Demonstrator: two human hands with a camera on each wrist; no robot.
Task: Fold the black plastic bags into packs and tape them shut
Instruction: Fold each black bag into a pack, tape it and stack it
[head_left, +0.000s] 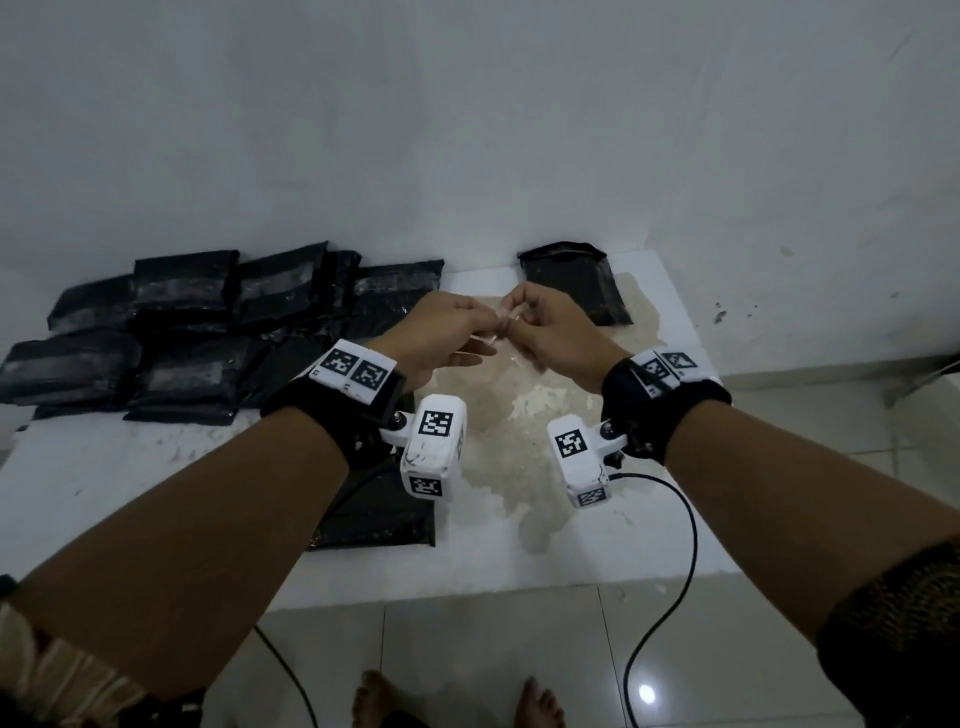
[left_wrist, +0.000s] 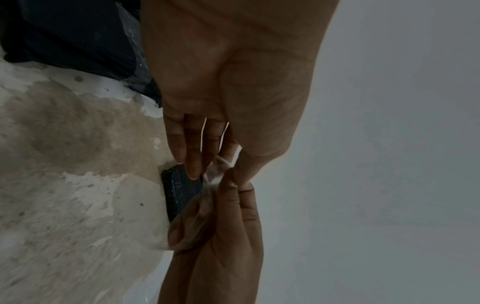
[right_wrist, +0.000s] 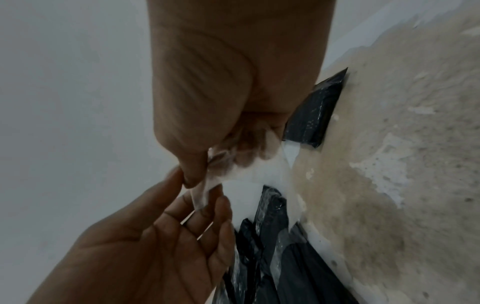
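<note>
Black glossy packs (head_left: 218, 322) left of the stained white table (head_left: 519, 545), one black pack (head_left: 574, 283) at its far right, beige blotch (head_left: 519, 426) mid-table, clear tape (head_left: 506, 317), black-and-white checkered markers (head_left: 435, 423), pale grey wall (head_left: 467, 130).

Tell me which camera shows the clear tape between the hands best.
Right wrist view: the clear tape hangs pinched between right hand and left hand, against the pale wall. The left wrist view shows a crumpled bit; the head view, only a sliver.
</note>
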